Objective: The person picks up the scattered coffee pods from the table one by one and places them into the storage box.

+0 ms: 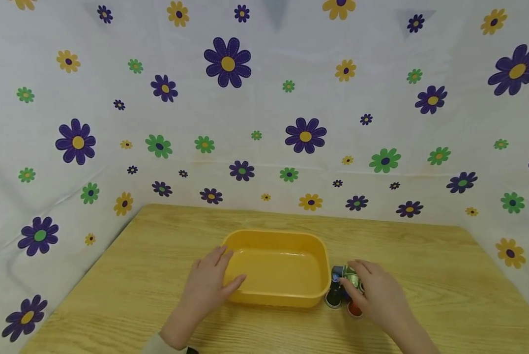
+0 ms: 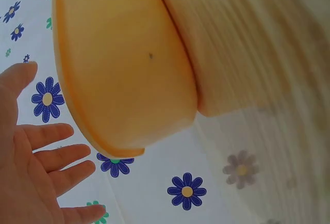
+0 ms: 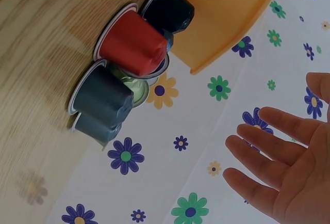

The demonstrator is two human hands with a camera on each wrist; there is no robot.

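A yellow plastic basin (image 1: 282, 297) stands on the wooden table, and in the head view nothing lies inside it. My left hand (image 1: 207, 282) is at the basin's left rim, fingers spread and holding nothing; in the left wrist view that hand (image 2: 46, 167) shows beside the basin wall (image 2: 124, 69). Right of the basin sits a small pile of coffee capsules (image 1: 352, 278). The right wrist view shows a red capsule (image 3: 133, 42), a black capsule (image 3: 169, 10), a dark teal capsule (image 3: 100, 92) and a green one (image 3: 136, 87). My right hand (image 1: 381, 295) hovers over the pile, its fingers extended.
The wooden table (image 1: 158, 255) carries the basin and the capsules. A white cloth with purple, yellow and green flowers (image 1: 264, 108) hangs behind the table and along both sides.
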